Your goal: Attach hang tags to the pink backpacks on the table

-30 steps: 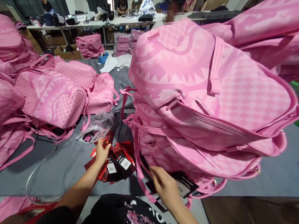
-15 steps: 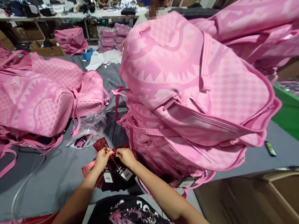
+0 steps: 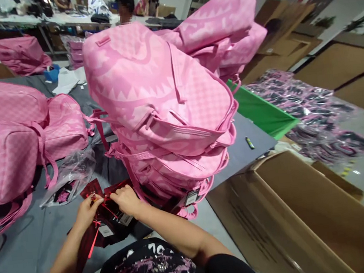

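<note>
Workshop floor, busy: long tables in the back with people at them, cardboard boxes (image 3: 295,211) open at the right, a green board (image 3: 265,114) past the table edge. Grey table (image 3: 24,251) fills the foreground. Biggest thing on it is a stack of pink backpacks (image 3: 156,113), patterned with teeth shapes, straps hanging down at the front, a white label dangling near the bottom edge. More pink backpacks (image 3: 8,143) lie flat at the left. Between the two piles sits a crumpled clear plastic bag (image 3: 71,175) with something pink inside. A small dark item (image 3: 250,142) lies alone at the right of the table; can't tell what it is.

Just below the bag is a heap of red and black hang tags (image 3: 108,221), some with white barcode stickers, touching the foot of the stack. Both hands are over this heap. Left hand (image 3: 87,211) pinches a tag or its string at the fingertips. Right hand (image 3: 126,200) is closed in a pinch close beside it, thumb and forefinger meeting at a thin red string. What exactly sits between the fingers is too small to tell.

Step in hand, as judged: separating one tag from the heap, or working its string loose. Next move calls for fine fingertip work, keeping the string untangled from neighbouring tags.
</note>
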`<state>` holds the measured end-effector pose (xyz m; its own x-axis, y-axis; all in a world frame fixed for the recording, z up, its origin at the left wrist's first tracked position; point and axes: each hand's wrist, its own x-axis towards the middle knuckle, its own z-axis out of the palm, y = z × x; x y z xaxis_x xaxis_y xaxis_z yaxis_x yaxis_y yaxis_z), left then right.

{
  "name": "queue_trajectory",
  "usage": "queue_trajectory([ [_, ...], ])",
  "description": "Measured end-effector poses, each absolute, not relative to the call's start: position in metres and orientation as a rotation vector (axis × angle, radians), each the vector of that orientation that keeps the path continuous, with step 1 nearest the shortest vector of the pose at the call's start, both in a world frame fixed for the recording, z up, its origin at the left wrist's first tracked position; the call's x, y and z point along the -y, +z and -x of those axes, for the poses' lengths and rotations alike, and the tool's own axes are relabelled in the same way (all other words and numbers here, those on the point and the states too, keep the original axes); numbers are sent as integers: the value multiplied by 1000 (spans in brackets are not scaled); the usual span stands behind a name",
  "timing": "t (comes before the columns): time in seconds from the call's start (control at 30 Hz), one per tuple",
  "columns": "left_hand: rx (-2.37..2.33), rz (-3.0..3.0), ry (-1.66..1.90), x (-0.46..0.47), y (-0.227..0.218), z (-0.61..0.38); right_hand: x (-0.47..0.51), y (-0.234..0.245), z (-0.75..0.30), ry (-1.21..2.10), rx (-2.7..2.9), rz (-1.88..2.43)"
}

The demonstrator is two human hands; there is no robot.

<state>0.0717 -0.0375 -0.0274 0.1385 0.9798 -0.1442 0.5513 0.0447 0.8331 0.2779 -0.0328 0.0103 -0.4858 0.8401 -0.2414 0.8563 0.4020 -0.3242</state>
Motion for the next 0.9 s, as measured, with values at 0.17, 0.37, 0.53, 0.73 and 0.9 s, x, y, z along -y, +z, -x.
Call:
queue_trajectory([
  [0.17,-1648,-1503,747,22,-31,-49,48,34,-306,-611,-2407,-1865],
  [0.37,-2079,-1735,1272,43,39,-113,95,76,-350,-1143,-2536,-2596],
  [0.53,-1152,-1692,1056,79,101,-218,124,97,-353,-1349,-2682,-2809],
  [0.73,-946,-1665,1051,80,129,-275,138,135,-417,-531,-2895,-3046],
  [0.9,-916,-1964,967,61,162,-309,105,174,-494,665,-2610,-3074],
])
